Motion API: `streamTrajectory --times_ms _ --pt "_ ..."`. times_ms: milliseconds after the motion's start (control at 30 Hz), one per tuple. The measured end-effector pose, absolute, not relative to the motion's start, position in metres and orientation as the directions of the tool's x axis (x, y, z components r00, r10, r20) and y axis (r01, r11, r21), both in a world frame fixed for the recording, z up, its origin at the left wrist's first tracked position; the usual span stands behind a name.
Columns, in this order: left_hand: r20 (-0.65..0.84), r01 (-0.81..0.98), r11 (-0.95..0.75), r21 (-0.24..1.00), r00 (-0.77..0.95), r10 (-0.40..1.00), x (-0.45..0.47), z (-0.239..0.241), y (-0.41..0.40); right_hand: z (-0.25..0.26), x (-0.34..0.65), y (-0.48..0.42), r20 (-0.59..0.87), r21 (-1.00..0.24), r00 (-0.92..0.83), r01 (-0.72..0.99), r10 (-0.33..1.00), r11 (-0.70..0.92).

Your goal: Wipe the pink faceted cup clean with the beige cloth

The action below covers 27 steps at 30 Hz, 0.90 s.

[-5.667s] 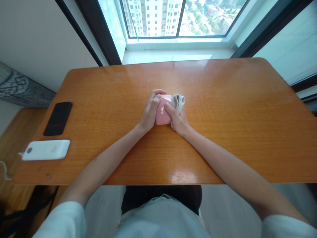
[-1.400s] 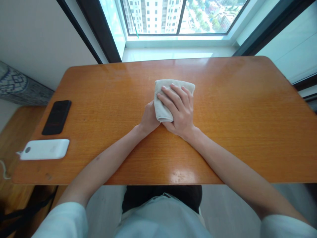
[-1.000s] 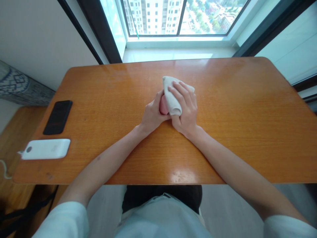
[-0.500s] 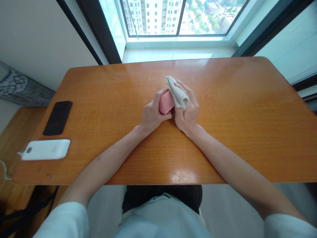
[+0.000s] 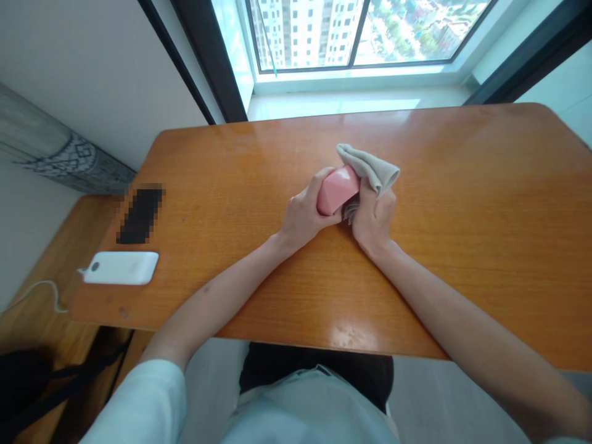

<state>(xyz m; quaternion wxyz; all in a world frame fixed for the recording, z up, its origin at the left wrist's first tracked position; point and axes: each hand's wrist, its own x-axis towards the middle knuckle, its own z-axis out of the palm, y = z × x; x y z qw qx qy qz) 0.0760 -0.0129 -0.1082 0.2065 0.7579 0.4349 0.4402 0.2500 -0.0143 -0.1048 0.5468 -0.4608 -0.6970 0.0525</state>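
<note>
A pink, faceted object (image 5: pixel 338 190) with a glossy surface is gripped by my left hand (image 5: pixel 305 209), thumb below and fingers over its far side. I cannot tell its exact kind. My right hand (image 5: pixel 374 216) is closed on a light grey cloth (image 5: pixel 370 166), folded and bunched above the thumb. The cloth lies against the pink object's right upper side, and a crumpled bit of it or something grey shows beneath, between the hands. The fingers of my right hand are mostly hidden behind the cloth. Both hands are over the middle of the table.
The brown wooden table (image 5: pixel 231 185) stretches to both sides. At its left end lie a dark, pixelated rectangular object (image 5: pixel 140 216) and a white device (image 5: pixel 123 268) with a cable (image 5: pixel 44 285). A patterned curtain (image 5: pixel 86 157) hangs at left; beyond the far edge is a window (image 5: pixel 361 37).
The view has shifted left and tilted slightly. The pink object shows more of its face, and the cloth has swung to the right, off its front edge.
</note>
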Motion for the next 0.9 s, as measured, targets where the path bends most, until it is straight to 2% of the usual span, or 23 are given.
streamTrajectory --times_ms 167,233,300,433,500,567,667,733,800,900 --pt "0.419 0.521 -0.487 0.701 0.252 0.872 0.072 -0.125 -0.003 -0.094 0.24 -0.034 0.784 -0.278 -0.288 0.629 0.55 0.726" --pt "0.39 0.541 -0.471 0.697 0.265 0.882 0.071 -0.128 -0.001 -0.093 0.237 -0.037 0.793 -0.234 -0.327 0.616 0.515 0.752" --pt "0.387 0.541 -0.464 0.701 0.258 0.885 0.072 -0.125 -0.002 -0.095 0.237 -0.033 0.8 -0.292 -0.253 0.627 0.544 0.722" --pt "0.444 0.494 -0.507 0.706 0.249 0.861 0.075 -0.112 -0.011 -0.103 0.247 -0.016 0.747 -0.53 -0.012 0.593 0.664 0.606" --pt "0.453 0.482 -0.516 0.708 0.251 0.856 0.075 -0.11 -0.012 -0.104 0.249 -0.014 0.735 -0.554 0.008 0.582 0.678 0.595" --pt "0.429 0.5 -0.493 0.713 0.245 0.869 0.074 -0.113 -0.01 -0.101 0.248 -0.018 0.769 -0.462 -0.087 0.609 0.633 0.644" --pt "0.351 0.569 -0.436 0.697 0.259 0.9 0.073 -0.121 -0.005 -0.096 0.241 -0.029 0.794 -0.238 -0.314 0.629 0.521 0.74" --pt "0.31 0.611 -0.404 0.681 0.259 0.915 0.073 -0.122 -0.004 -0.095 0.239 -0.032 0.785 -0.19 -0.366 0.626 0.5 0.757" --pt "0.304 0.622 -0.389 0.68 0.243 0.921 0.074 -0.118 -0.006 -0.097 0.24 -0.028 0.793 -0.266 -0.29 0.627 0.536 0.732" --pt "0.381 0.552 -0.449 0.703 0.241 0.892 0.076 -0.109 -0.012 -0.103 0.245 -0.017 0.764 -0.496 -0.055 0.587 0.643 0.64"
